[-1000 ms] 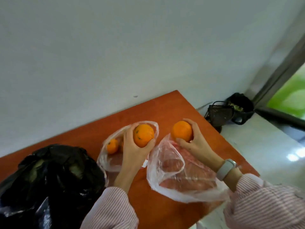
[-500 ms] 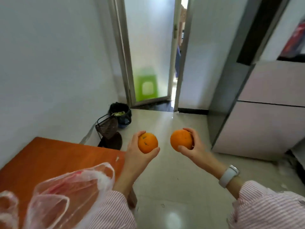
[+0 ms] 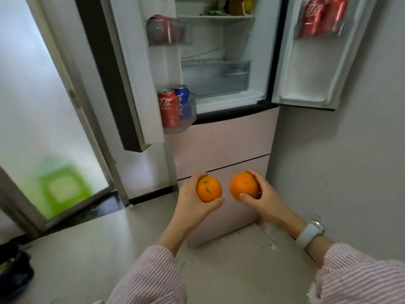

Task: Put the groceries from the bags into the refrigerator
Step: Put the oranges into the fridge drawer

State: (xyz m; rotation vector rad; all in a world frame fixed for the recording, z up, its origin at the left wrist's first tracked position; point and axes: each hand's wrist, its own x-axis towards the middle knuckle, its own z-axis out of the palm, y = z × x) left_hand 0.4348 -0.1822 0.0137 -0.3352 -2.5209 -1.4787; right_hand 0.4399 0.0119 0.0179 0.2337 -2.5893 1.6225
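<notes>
My left hand (image 3: 192,200) grips an orange with dark marks (image 3: 208,189). My right hand (image 3: 263,197) grips a second orange (image 3: 243,186) beside it. Both are held low in front of the refrigerator (image 3: 221,139), level with its pink lower drawers. Its two upper doors stand wide open. Inside, a glass shelf (image 3: 215,16) carries greens and yellow fruit, and a clear drawer (image 3: 225,76) sits below it. The bags are out of view.
The left door (image 3: 135,73) holds red and blue cans (image 3: 173,106) in its lower bin; the right door (image 3: 311,51) holds red cans (image 3: 317,16). A frosted glass door (image 3: 39,106) stands at left, a grey wall at right. A dark object (image 3: 13,266) lies on the floor at lower left.
I have turned away from the orange table and its bags, carrying one orange in each hand. The view swung past the doorway and now faces the open refrigerator.
</notes>
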